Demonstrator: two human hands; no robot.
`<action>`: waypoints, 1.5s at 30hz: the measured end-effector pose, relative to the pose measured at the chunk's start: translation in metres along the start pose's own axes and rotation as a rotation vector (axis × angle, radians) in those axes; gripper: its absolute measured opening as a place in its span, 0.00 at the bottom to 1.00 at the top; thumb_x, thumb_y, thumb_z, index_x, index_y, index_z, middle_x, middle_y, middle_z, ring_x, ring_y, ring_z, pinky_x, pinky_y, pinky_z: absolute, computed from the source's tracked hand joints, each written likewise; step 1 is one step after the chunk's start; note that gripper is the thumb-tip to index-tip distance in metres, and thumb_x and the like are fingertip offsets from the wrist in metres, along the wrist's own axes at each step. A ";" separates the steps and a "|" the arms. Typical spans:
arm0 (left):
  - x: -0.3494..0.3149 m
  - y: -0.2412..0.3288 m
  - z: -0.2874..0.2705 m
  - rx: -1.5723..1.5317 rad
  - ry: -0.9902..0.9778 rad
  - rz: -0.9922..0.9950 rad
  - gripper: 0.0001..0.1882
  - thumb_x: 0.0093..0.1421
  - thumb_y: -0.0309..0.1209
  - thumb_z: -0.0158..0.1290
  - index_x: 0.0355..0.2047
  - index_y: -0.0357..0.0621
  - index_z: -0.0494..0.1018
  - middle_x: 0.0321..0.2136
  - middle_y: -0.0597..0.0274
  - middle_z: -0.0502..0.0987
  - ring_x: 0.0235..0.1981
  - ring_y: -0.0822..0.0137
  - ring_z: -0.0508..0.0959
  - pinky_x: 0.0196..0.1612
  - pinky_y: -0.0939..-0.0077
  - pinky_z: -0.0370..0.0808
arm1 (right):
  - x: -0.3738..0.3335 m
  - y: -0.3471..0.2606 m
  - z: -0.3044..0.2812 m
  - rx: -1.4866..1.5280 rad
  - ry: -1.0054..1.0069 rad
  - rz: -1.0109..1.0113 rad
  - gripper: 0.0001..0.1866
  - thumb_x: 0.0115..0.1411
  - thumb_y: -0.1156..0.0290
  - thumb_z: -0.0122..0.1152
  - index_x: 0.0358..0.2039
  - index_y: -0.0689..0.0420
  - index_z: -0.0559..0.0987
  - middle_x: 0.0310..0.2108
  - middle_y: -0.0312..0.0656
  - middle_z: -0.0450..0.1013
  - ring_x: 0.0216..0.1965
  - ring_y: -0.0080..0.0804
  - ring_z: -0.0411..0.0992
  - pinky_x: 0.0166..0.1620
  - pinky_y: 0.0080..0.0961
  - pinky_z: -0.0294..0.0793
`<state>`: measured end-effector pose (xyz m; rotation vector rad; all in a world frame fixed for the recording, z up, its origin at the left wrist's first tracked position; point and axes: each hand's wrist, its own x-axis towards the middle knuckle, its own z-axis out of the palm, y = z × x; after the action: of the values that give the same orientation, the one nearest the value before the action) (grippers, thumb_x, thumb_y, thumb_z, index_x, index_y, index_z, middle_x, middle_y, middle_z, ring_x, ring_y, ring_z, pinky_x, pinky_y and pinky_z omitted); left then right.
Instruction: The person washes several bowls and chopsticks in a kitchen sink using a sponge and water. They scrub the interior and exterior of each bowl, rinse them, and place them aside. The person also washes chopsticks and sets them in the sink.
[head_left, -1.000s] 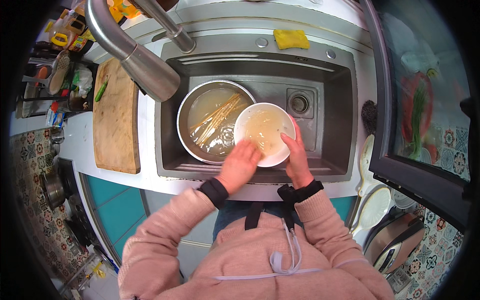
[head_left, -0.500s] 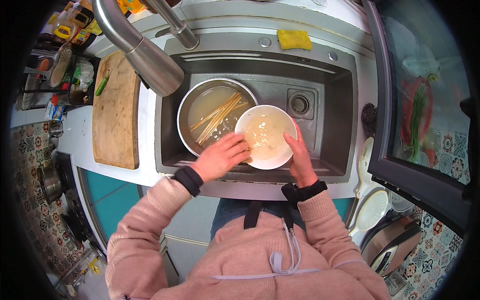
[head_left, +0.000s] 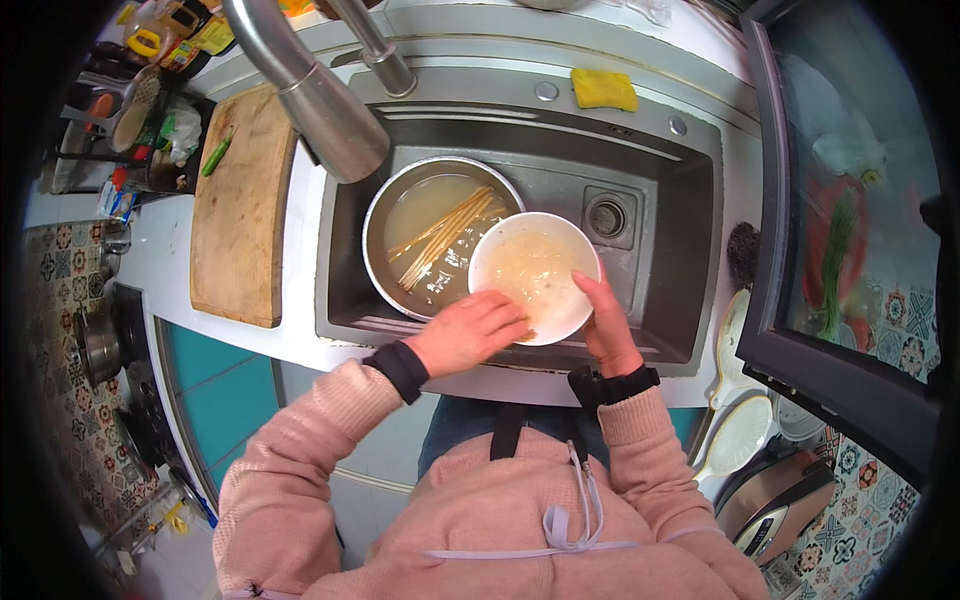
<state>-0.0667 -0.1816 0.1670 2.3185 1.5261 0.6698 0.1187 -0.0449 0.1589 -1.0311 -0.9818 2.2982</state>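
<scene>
A white bowl (head_left: pixel 540 262) with cloudy, foamy liquid inside is held tilted over the sink, overlapping the right rim of a round metal pot. My right hand (head_left: pixel 608 325) grips its right side, thumb over the rim. My left hand (head_left: pixel 470 332) reaches across the near left rim, fingers close together and bent into the bowl. A small brownish bit shows by those fingertips; what it belongs to is hidden. In the metal pot (head_left: pixel 375 250), a bundle of thin wooden chopsticks (head_left: pixel 445 238) lies in murky water.
The grey sink (head_left: pixel 655 300) has a drain (head_left: pixel 606 217) at right. A steel faucet (head_left: pixel 335 120) hangs over its left side. Left stands a cutting board (head_left: pixel 235 240) with a green chili (head_left: pixel 217 156). A yellow sponge (head_left: pixel 604 90) lies behind; an open window frame (head_left: pixel 765 190) juts in at right.
My left hand has slid rightward along the bowl's near rim, its fingers further in. The bowl stays in my right hand, about in place. The whole view has shifted slightly.
</scene>
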 end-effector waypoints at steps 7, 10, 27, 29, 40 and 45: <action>0.049 0.077 0.064 -0.220 0.416 -0.524 0.24 0.50 0.22 0.54 0.50 0.40 0.71 0.46 0.53 0.74 0.47 0.52 0.76 0.52 0.62 0.72 | -0.008 0.021 0.017 0.173 0.162 -0.026 0.31 0.60 0.71 0.48 0.66 0.54 0.57 0.61 0.45 0.61 0.61 0.37 0.61 0.61 0.33 0.62; 0.028 0.051 0.052 -0.270 0.283 -0.323 0.24 0.51 0.23 0.54 0.51 0.42 0.71 0.49 0.55 0.74 0.52 0.53 0.73 0.55 0.61 0.70 | -0.007 0.014 0.013 0.052 0.143 -0.076 0.30 0.61 0.72 0.47 0.66 0.54 0.58 0.61 0.44 0.62 0.61 0.36 0.62 0.62 0.32 0.61; 0.027 0.053 0.058 -0.132 0.015 -0.635 0.18 0.53 0.24 0.50 0.47 0.41 0.72 0.46 0.51 0.74 0.49 0.52 0.75 0.54 0.62 0.72 | 0.003 0.024 0.015 0.065 0.190 -0.060 0.29 0.62 0.73 0.50 0.65 0.54 0.60 0.60 0.44 0.63 0.60 0.34 0.63 0.60 0.30 0.64; 0.046 0.077 0.066 -0.277 0.250 -0.732 0.20 0.54 0.21 0.50 0.50 0.41 0.71 0.46 0.50 0.73 0.47 0.49 0.75 0.49 0.62 0.74 | 0.004 0.027 0.015 0.117 0.201 -0.033 0.29 0.63 0.72 0.50 0.65 0.55 0.60 0.59 0.44 0.64 0.60 0.33 0.62 0.60 0.30 0.64; 0.005 0.020 0.029 0.060 0.110 -0.182 0.20 0.52 0.29 0.52 0.47 0.48 0.74 0.45 0.59 0.74 0.48 0.58 0.74 0.54 0.63 0.72 | 0.000 0.011 0.009 0.024 0.129 -0.037 0.30 0.62 0.70 0.49 0.65 0.54 0.58 0.59 0.44 0.63 0.58 0.36 0.64 0.59 0.31 0.64; 0.052 0.071 0.066 -0.267 0.301 -0.580 0.26 0.49 0.24 0.53 0.51 0.44 0.72 0.47 0.55 0.74 0.51 0.55 0.73 0.57 0.62 0.69 | -0.001 0.022 0.014 0.175 0.217 -0.081 0.31 0.60 0.73 0.46 0.65 0.55 0.58 0.60 0.45 0.63 0.59 0.38 0.63 0.61 0.32 0.63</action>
<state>0.0402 -0.1615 0.1562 1.5185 1.9710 1.0056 0.1065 -0.0658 0.1499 -1.1165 -0.7094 2.1114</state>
